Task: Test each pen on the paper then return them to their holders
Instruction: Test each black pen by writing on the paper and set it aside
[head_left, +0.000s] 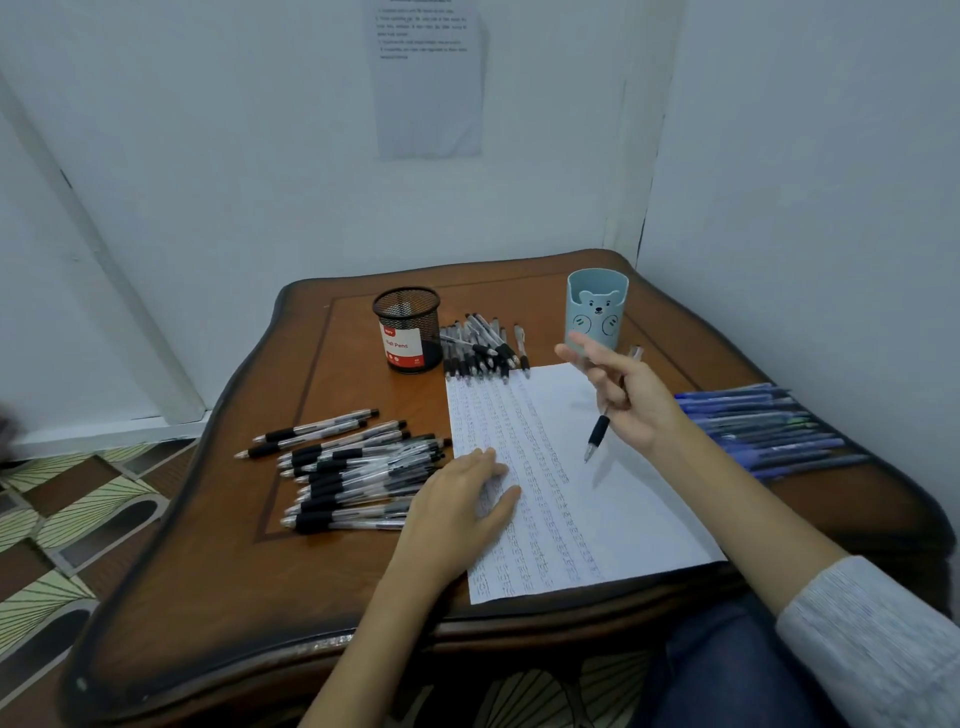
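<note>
Right grip (631, 400) is held raised above the paper (623, 509), closed round a black-handled pen (597, 434). The pen is clasped by the curled lower fingers, while one finger is stretched out toward the far left. The pen is tilted, tip down over the middle of the sheet and clicker end up near the blue holder; a shadow is seen beside the tip, and contact with the sheet cannot be confirmed.

Left grip (462, 499) is laid flat on the left edge of the paper, fingers straight and together, nothing held.

The paper is placed on the near right part of the brown counter (208, 597), its near edge at the counter's front rim. Its left half is filled with columns of small pen marks; the right half is less marked.

A black mesh holder (408, 330) with a red-and-white label is set at the back centre. A pale blue bear holder (597, 312) is set upright to its right, behind the raised grip.

Black pens are noted in two lots: a cluster (480, 348) between the two holders, touching the far edge of the paper, and a larger heap (353, 467) spread just left of the paper beside the left grip. A row of blue pens (769, 431) is laid along the right edge of the counter.

A grey sleeve (872, 639) is seen pushed up the right forearm. A printed sheet (428, 78) is fixed to the wall behind.
</note>
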